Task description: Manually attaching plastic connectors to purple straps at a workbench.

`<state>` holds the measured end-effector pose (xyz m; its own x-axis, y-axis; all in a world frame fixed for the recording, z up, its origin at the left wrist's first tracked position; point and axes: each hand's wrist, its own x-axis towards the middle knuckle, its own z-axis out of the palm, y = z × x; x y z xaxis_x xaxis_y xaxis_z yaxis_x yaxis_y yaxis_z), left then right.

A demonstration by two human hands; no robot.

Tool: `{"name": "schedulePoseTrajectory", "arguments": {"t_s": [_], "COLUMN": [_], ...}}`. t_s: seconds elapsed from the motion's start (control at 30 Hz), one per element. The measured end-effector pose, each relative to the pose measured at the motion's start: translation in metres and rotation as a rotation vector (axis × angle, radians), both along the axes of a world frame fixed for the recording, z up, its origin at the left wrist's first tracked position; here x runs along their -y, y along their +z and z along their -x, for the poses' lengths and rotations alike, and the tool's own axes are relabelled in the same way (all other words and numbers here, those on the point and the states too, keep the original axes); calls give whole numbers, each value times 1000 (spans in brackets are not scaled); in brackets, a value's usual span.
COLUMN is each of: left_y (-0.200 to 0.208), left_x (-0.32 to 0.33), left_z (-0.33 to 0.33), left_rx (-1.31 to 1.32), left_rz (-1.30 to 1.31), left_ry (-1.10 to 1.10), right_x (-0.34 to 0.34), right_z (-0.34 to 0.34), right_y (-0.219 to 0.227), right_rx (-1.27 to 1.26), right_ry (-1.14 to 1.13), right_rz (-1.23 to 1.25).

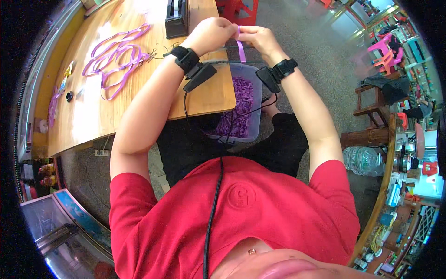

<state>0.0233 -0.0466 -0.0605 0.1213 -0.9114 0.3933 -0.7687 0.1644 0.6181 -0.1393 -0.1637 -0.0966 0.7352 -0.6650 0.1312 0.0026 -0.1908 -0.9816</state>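
A narrow purple ribbon [241,52] is pinched between my two hands beyond the table's right corner, and its free end hangs down. My left hand [213,35] is closed on it with bent fingers. The fingertips of my right hand [261,41] press together on the same ribbon from the other side. Below the hands, a clear plastic bin [256,118] is filled with many small purple ribbon pieces [242,93]. Long loops of purple ribbon [124,56] lie loosely on the wooden table to the left.
A black tape dispenser [176,27] stands on the wooden table [160,104] by my left hand. Cables run from the black wrist devices toward my lap. A red stool [239,11] stands beyond the hands. At right are a wooden stool [371,104] and a large clear bottle [363,161].
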Motion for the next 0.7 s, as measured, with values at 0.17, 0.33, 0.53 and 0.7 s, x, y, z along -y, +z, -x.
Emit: {"name": "schedulePoseTrajectory", "arguments": {"t_s": [0.17,0.33,0.53,0.7], "left_y": [-10,-17,-22,-17], "left_x": [0,10,9,11], "left_z": [15,19,14,14], "left_rx": [233,364,318,319], "left_rz": [-123,-26,-70,-226], "left_ry": [-93,-97,-69,-69], "right_x": [6,15,-32,-47], "right_z": [9,41,47,54], "right_y": [-12,-29,-50,-51], "right_rx": [-163,-148,144,90], "right_ry": [1,96,249,188], "right_rz": [-238,-637,-477,-489]}}
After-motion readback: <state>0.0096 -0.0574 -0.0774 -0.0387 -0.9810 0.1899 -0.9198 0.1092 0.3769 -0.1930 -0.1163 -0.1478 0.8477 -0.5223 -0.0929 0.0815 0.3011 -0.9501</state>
